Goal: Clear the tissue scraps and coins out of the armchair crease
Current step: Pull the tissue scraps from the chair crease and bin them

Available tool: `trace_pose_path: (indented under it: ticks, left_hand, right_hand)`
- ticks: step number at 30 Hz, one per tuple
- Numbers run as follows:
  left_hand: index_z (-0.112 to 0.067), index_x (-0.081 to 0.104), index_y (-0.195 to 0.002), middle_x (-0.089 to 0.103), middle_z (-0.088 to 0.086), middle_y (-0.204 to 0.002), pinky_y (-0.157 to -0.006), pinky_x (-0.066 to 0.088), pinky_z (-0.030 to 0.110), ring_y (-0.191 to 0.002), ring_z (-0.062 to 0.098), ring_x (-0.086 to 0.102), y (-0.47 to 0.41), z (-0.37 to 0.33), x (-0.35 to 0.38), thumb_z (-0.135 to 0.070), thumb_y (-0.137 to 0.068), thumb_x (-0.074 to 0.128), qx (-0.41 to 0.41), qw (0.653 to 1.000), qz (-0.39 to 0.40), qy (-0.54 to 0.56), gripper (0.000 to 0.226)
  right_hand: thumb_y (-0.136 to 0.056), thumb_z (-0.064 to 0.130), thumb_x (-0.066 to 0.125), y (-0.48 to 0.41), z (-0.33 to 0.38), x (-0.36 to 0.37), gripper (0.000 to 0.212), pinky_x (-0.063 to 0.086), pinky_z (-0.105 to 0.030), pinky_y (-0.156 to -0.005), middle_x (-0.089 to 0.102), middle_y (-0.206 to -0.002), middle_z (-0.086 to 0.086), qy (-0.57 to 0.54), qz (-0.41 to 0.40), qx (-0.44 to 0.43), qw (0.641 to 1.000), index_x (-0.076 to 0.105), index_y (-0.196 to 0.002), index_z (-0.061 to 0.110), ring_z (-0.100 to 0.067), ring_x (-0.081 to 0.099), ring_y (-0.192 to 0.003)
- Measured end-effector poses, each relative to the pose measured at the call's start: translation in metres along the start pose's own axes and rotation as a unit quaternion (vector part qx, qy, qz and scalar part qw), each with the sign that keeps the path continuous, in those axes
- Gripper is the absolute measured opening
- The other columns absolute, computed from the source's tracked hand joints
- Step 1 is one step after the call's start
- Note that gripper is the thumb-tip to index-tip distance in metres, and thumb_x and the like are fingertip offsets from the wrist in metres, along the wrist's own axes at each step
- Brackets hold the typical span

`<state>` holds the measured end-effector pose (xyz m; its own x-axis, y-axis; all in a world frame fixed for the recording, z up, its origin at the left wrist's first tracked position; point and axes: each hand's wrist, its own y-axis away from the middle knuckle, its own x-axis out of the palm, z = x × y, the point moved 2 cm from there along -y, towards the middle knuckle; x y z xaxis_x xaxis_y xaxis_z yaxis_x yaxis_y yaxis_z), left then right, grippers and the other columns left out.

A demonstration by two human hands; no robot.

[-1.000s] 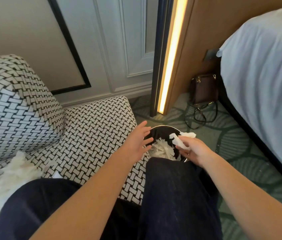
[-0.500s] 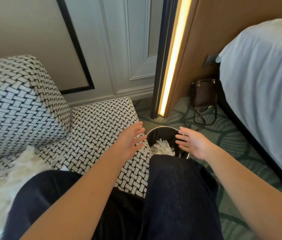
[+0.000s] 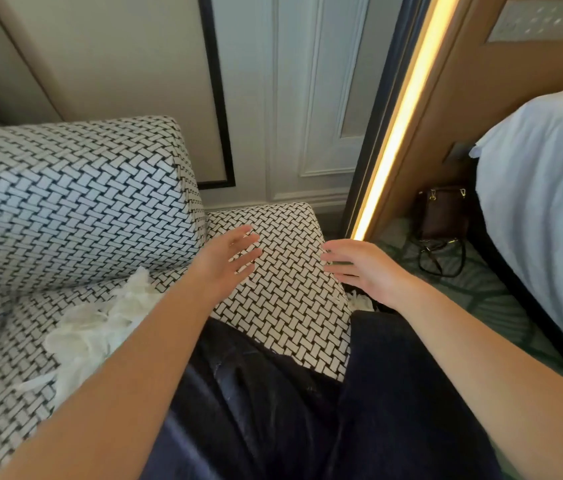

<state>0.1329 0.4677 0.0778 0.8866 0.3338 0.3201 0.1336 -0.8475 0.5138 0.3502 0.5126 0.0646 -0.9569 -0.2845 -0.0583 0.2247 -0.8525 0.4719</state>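
A black-and-white woven armchair fills the left, its seat cushion (image 3: 283, 296) under both hands and its backrest (image 3: 76, 202) at left. A heap of white tissue scraps (image 3: 100, 327) lies along the crease between backrest and seat, partly behind my left forearm. My left hand (image 3: 228, 261) hovers over the seat with fingers spread and holds nothing. My right hand (image 3: 363, 268) hovers at the seat's right edge, fingers straight, also empty. A few tissue scraps in the bin (image 3: 359, 301) peek out below it; the bin itself is almost hidden. No coins are visible.
A brown handbag (image 3: 442, 213) with a loose strap sits on the green carpet (image 3: 487, 299) by the lit wall strip (image 3: 397, 133). A bed with white linen (image 3: 546, 209) stands at right. My dark-trousered legs (image 3: 307, 410) cross the seat's front.
My right hand let go of the tissue scrap over the bin. Both hands now lie open and have moved left from the bin to above the seat cushion.
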Motion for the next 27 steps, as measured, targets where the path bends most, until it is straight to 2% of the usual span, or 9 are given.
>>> trace_pose_path:
  ticks: [3, 9, 13, 17, 19, 21, 23, 25, 27]
  left_hand:
    - [-0.019, 0.058, -0.122, 0.064, -0.001, -0.116, -0.086, 0.046, 0.033, -0.103, 0.017, 0.060, 0.006, -0.015, -0.039, -0.022, -0.098, 0.047, 0.027, 0.999, -0.025, 0.008, 0.026]
    - [-0.021, 0.061, -0.110, 0.065, -0.002, -0.112, -0.092, 0.044, 0.034, -0.099, 0.016, 0.061, 0.018, -0.029, -0.117, -0.013, -0.096, 0.047, 0.061, 0.993, -0.100, -0.026, 0.021]
    - [-0.018, 0.062, -0.110, 0.064, 0.005, -0.115, -0.095, 0.043, 0.036, -0.098, 0.019, 0.060, 0.024, -0.029, -0.154, -0.009, -0.093, 0.054, 0.084, 0.975, -0.169, -0.121, 0.020]
    - [-0.020, 0.062, -0.110, 0.062, 0.003, -0.117, -0.076, 0.045, 0.024, -0.090, 0.013, 0.058, 0.029, -0.024, -0.186, -0.006, -0.090, 0.058, 0.109, 0.937, -0.199, -0.266, 0.025]
    - [-0.021, 0.060, -0.118, 0.058, -0.006, -0.121, -0.070, 0.041, 0.017, -0.093, 0.005, 0.055, 0.030, -0.019, -0.194, -0.004, -0.090, 0.056, 0.115, 0.911, -0.168, -0.360, 0.033]
    - [-0.024, 0.058, -0.123, 0.051, -0.011, -0.128, -0.089, 0.035, 0.020, -0.111, 0.006, 0.047, 0.027, -0.013, -0.201, -0.010, -0.088, 0.060, 0.122, 0.885, -0.135, -0.429, 0.037]
    - [-0.029, 0.058, -0.124, 0.044, -0.010, -0.138, -0.101, 0.025, 0.024, -0.126, 0.011, 0.039, 0.027, -0.008, -0.204, -0.017, -0.084, 0.068, 0.130, 0.866, -0.105, -0.471, 0.043]
    - [-0.041, 0.053, -0.125, 0.034, -0.007, -0.150, -0.114, 0.017, 0.037, -0.138, 0.020, 0.027, 0.024, -0.001, -0.206, -0.030, -0.079, 0.074, 0.130, 0.803, -0.076, -0.576, 0.052]
    - [-0.050, 0.045, -0.129, 0.019, -0.014, -0.155, -0.116, 0.002, 0.048, -0.143, 0.025, 0.009, 0.024, 0.006, -0.205, -0.041, -0.077, 0.073, 0.111, 0.729, -0.052, -0.674, 0.060]
  right_hand:
    - [-0.089, 0.028, 0.062, -0.007, 0.001, 0.040, 0.033, 0.049, -0.034, -0.096, 0.066, -0.112, -0.001, 0.026, 0.028, -0.006, 0.999, 0.059, -0.120, 0.017, -0.016, 0.065, -0.101]
    - [-0.092, 0.028, 0.057, -0.024, -0.009, 0.118, 0.021, 0.052, -0.033, -0.094, 0.067, -0.111, 0.000, 0.098, 0.089, 0.002, 0.991, 0.065, -0.110, 0.021, -0.018, 0.064, -0.104]
    - [-0.095, 0.036, 0.049, -0.027, -0.023, 0.156, 0.025, 0.054, -0.034, -0.089, 0.058, -0.121, 0.000, 0.171, 0.164, 0.022, 0.971, 0.064, -0.115, 0.029, -0.020, 0.060, -0.106]
    - [-0.096, 0.053, 0.037, -0.028, -0.029, 0.188, 0.036, 0.050, -0.041, -0.095, 0.049, -0.131, 0.000, 0.269, 0.249, 0.056, 0.929, 0.063, -0.113, 0.036, -0.024, 0.057, -0.109]
    - [-0.097, 0.056, 0.028, -0.029, -0.030, 0.202, 0.047, 0.041, -0.046, -0.103, 0.051, -0.132, -0.003, 0.315, 0.266, 0.044, 0.910, 0.067, -0.109, 0.034, -0.024, 0.054, -0.114]
    - [-0.098, 0.055, 0.025, -0.029, -0.029, 0.212, 0.054, 0.039, -0.038, -0.103, 0.056, -0.130, -0.004, 0.337, 0.274, 0.035, 0.900, 0.069, -0.111, 0.026, -0.020, 0.055, -0.113]
    - [-0.097, 0.057, 0.025, -0.028, -0.028, 0.218, 0.059, 0.044, -0.030, -0.094, 0.063, -0.121, -0.005, 0.338, 0.285, 0.046, 0.896, 0.068, -0.113, 0.019, -0.019, 0.061, -0.107]
    - [-0.095, 0.060, 0.028, -0.029, -0.029, 0.218, 0.062, 0.046, -0.032, -0.095, 0.067, -0.114, -0.007, 0.348, 0.290, 0.051, 0.890, 0.067, -0.113, 0.015, -0.021, 0.064, -0.102]
    - [-0.094, 0.061, 0.032, -0.029, -0.031, 0.216, 0.062, 0.049, -0.031, -0.091, 0.070, -0.105, -0.006, 0.336, 0.289, 0.064, 0.894, 0.069, -0.106, 0.013, -0.020, 0.066, -0.096]
